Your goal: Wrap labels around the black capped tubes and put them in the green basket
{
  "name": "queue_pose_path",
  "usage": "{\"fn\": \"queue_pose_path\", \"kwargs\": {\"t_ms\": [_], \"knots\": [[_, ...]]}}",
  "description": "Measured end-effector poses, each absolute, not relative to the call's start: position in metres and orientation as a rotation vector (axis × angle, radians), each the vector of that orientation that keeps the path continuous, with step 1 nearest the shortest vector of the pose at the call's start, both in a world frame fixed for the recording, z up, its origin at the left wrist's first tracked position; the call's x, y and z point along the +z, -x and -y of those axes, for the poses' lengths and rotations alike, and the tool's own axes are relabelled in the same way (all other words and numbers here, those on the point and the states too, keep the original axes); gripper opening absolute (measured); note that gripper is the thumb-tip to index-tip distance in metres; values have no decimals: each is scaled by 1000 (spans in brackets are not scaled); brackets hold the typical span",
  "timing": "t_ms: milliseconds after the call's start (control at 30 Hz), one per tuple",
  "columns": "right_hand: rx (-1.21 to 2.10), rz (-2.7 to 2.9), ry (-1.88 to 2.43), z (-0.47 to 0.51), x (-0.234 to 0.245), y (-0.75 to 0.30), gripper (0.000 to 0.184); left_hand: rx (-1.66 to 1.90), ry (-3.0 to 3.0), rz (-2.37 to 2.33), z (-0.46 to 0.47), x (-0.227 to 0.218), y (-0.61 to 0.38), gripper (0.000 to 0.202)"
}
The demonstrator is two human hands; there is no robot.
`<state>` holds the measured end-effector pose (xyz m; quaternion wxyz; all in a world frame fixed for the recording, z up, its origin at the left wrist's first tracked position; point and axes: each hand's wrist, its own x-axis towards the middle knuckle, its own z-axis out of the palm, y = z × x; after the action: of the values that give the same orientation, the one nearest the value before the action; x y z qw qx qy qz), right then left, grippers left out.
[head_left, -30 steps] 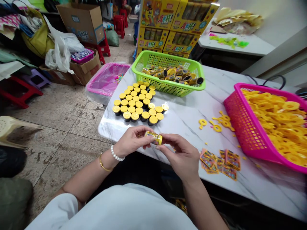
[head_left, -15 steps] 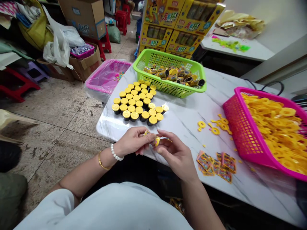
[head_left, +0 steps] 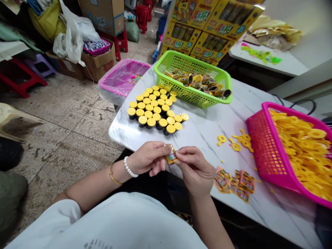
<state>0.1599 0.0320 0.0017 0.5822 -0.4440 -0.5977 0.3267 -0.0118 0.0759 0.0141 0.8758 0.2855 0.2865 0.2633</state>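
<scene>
My left hand (head_left: 148,158) and my right hand (head_left: 195,168) meet over the near edge of the marble table (head_left: 204,121). Together they pinch a small yellow-labelled container (head_left: 171,155), fingers of both closed on it. Just beyond stands a cluster of several yellow-capped black containers (head_left: 155,110). A little pile of colourful stickers (head_left: 234,180) lies to the right of my right hand. Loose yellow rings (head_left: 237,140) are scattered past them.
A green basket (head_left: 193,95) of labelled containers sits at the table's far side. A pink basket (head_left: 267,152) full of yellow rings fills the right. A pink basket in plastic (head_left: 121,81), cardboard boxes (head_left: 103,15), red stools and yellow display cartons (head_left: 207,33) stand around.
The small container has been turned in my fingers and now shows its colourful label. The view has shifted slightly, so everything on the table sits a little further right.
</scene>
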Motion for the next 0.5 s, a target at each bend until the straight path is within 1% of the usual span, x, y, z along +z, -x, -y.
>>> {"fn": "queue_pose_path", "kwargs": {"t_ms": [100, 133, 233, 267, 300, 367, 400, 500], "knots": [[777, 1389, 1062, -32, 1, -158, 22, 558, -573, -609, -76, 9, 9, 54], [816, 1403, 1084, -31, 3, -157, 23, 563, -576, -618, -76, 7, 9, 53], [928, 1454, 1194, -24, 9, -157, 38, 586, -594, -644, -72, 4, 6, 56], [931, 1479, 1249, -23, 11, -158, 38, 594, -594, -647, -71, 3, 5, 58], [918, 1515, 1301, -23, 13, -161, 33, 602, -594, -647, -69, 3, 3, 59], [860, 1610, 1395, -38, 16, -172, 23, 614, -576, -645, -67, 0, 0, 63], [818, 1656, 1441, -53, 20, -180, 22, 628, -556, -640, -68, -2, -1, 68], [548, 1673, 1602, -121, 51, -209, 28, 637, -531, -638, -70, -5, -2, 75]]}}
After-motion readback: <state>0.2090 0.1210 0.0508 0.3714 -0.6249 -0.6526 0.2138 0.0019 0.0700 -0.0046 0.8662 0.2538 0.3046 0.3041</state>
